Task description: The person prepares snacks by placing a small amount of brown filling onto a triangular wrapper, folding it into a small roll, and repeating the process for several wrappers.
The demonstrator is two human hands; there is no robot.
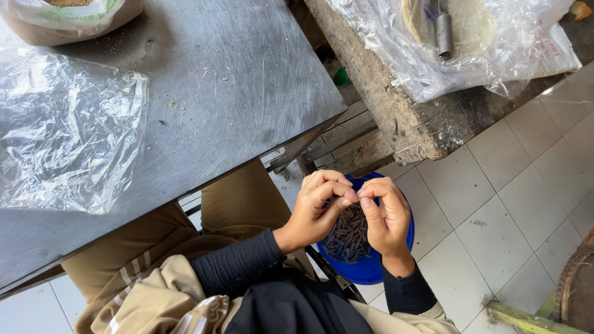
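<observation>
Fingertips of the left hand (315, 207) and right hand (387, 216) pinch together, on what cannot be told, above a round blue bowl (371, 269) of dark ridged pods (349, 235). Left of the bowl, crinkled clear plastic (65, 133) lies on a scratched steel table (235, 80).

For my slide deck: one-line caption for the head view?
Both hands, left hand and right hand, meet fingertips above a round blue plastic bowl of dark pods.

Small food workshop: steel worktable (235, 93), rough wooden bench (396, 117), tiled floor (513, 204).
</observation>
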